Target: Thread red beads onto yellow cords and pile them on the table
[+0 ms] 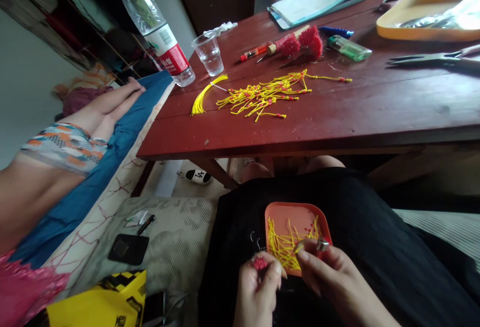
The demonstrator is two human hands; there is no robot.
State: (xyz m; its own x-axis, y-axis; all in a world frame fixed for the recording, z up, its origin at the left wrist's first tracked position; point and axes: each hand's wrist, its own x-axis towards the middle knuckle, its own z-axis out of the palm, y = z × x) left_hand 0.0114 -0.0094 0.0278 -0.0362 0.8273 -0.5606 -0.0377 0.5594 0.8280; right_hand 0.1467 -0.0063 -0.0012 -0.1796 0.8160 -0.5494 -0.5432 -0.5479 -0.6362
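Over my lap, my left hand (259,284) is closed around a small bumpy red bunch (260,263); I cannot tell whether it is beads or knotted cord. To its right, my right hand (328,267) curls around a red lighter (322,248) with a metal top. Its thumb and forefinger pinch together, and what lies between them is unclear. Just beyond both hands, an orange tray (294,210) rests on my black-clothed lap. In it lie yellow cords (281,247) and a few tiny red beads (310,229).
On the red table (375,112) lie knotted yellow cords (266,92), a yellow tassel (204,94), red bunches (311,42), a green lighter (348,48) and pliers (431,58). A bottle (168,49) and plastic cup (210,57) stand at the left. A person (71,147) lies on the bed.
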